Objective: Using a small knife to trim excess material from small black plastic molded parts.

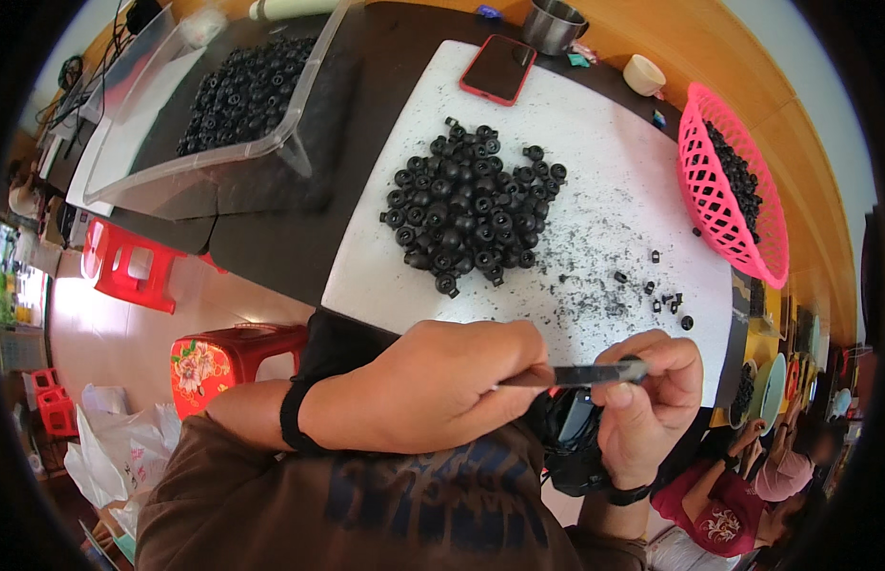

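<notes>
My left hand [433, 385], with a black band round its wrist, is closed round the handle of a small knife. The grey blade of the knife [590, 374] points right. Its tip end meets a small round black plastic part [633, 367], pinched between the thumb and fingers of my right hand [656, 400]. Both hands are in front of my body, over the near edge of a white foam sheet [366, 276]. Beyond them a heap of round black plastic parts [466, 205] lies on the sheet. Several small black pieces [666, 300] and dark shavings are scattered to its right.
A clear plastic bin [295, 143] of black parts stands at the far left. At the right is a pink basket [714, 200] holding black pieces. A red-edged phone [499, 69], a metal cup [554, 29] and a white cup [643, 74] are at the back. Other people sit at lower right.
</notes>
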Motion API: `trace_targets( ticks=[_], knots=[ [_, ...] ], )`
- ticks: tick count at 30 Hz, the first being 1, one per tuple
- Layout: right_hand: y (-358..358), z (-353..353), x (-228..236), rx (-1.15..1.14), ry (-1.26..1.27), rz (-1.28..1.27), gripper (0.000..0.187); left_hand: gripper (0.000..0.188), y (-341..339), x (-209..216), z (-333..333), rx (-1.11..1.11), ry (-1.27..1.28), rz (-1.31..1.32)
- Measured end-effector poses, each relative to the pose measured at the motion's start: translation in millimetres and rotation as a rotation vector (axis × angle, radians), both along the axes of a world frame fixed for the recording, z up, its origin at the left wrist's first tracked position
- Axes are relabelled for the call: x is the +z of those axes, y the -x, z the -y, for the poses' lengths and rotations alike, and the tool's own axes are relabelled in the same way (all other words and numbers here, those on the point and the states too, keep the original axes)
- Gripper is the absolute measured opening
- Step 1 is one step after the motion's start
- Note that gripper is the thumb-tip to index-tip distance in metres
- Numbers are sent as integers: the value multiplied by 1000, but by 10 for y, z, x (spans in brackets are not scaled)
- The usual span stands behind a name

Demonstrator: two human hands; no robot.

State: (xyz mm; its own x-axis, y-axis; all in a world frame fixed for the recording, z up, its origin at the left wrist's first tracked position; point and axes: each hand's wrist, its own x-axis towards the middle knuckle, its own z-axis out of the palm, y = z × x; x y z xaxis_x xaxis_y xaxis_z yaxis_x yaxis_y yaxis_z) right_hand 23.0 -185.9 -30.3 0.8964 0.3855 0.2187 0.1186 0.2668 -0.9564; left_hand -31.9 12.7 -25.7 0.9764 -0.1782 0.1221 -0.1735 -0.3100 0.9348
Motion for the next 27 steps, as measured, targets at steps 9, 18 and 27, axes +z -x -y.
trace_targets(
  ticks=[9,18,27],
  knots=[
    [209,3,-133,-24,7,98,29,19,17,-83,205,28,-187,361],
    [236,72,-209,-42,30,214,34,21,36,-73,259,4,-267,344],
    [236,156,-303,-46,61,282,36,22,23,-106,322,10,-301,330]
  ],
)
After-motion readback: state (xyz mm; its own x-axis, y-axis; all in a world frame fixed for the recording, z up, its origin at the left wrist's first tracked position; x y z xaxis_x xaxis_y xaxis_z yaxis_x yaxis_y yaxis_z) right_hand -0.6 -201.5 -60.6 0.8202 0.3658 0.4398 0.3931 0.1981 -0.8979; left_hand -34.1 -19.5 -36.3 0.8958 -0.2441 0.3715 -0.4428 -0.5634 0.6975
